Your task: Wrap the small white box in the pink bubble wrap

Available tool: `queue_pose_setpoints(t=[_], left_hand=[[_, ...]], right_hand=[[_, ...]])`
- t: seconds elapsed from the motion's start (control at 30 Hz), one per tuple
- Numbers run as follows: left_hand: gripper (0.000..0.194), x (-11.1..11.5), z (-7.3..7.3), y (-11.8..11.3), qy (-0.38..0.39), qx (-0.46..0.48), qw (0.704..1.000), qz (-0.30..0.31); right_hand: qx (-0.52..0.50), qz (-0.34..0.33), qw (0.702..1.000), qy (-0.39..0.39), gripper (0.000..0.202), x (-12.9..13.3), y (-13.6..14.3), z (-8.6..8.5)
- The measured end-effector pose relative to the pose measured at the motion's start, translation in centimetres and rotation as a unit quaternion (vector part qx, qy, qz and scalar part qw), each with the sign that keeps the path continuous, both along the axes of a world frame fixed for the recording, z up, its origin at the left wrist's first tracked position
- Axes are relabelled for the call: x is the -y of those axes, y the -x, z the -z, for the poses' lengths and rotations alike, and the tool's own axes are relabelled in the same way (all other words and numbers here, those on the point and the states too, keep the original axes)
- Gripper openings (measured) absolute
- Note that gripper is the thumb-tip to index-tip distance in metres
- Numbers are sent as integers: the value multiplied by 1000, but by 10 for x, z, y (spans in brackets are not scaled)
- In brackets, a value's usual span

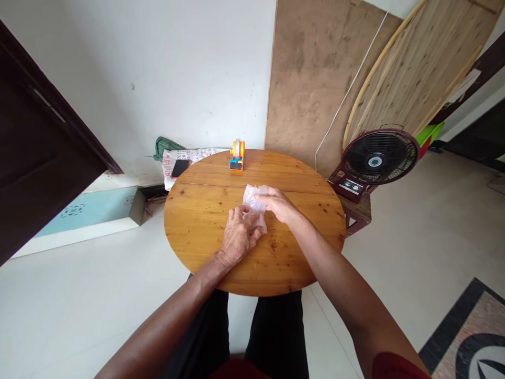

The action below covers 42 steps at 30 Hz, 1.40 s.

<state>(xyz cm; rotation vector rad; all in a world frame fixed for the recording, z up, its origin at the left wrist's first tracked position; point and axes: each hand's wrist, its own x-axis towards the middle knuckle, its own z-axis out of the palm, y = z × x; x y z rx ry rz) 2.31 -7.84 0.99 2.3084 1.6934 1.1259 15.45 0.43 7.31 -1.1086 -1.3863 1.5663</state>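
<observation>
A crumpled piece of clear bubble wrap (252,196) is over the middle of the round wooden table (205,231). My right hand (278,204) grips its right side, thumb across the top face. Lower down, my left hand (238,235) has its fingers bent over the near-left part of the wrap. Whether anything lies inside the wrap cannot be made out. Beyond both hands, an orange and blue tape dispenser (236,164) with a roll on it stands by the table's far edge.
A dark phone (180,168) rests on a printed white sack (169,163) behind the table's left edge. On the right, a black-bladed fan (374,160) stands on a wooden stool (359,210). A white wall and a wooden board (307,79) rise behind the table.
</observation>
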Motion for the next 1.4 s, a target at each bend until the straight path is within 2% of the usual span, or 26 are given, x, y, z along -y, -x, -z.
queue_pose_setpoints(t=[0.27,0.63,0.97,1.07,1.17,1.27,1.33,1.4], left_hand=[[34,1,4,0,4,28,1000,8],[35,3,10,1,3,65,998,14],[28,4,9,-2,17,98,995,-22],[25,2,11,-1,22,118,992,-26],[33,1,12,0,20,140,989,-53],[58,0,13,1,3,159,985,-74],[71,0,13,4,-7,154,986,-62],[68,-1,14,7,-14,145,989,-38]], right_hand=[[-12,5,1000,-18,26,6,2,5],[33,-11,993,-116,24,20,-6,16],[116,9,977,-181,24,41,-9,18],[131,7,975,-179,24,46,-10,19],[130,-4,974,-183,23,48,-12,21],[161,-20,964,-212,18,48,-14,22],[204,-27,950,-235,16,50,-14,23],[234,-29,936,-260,15,53,-14,25]])
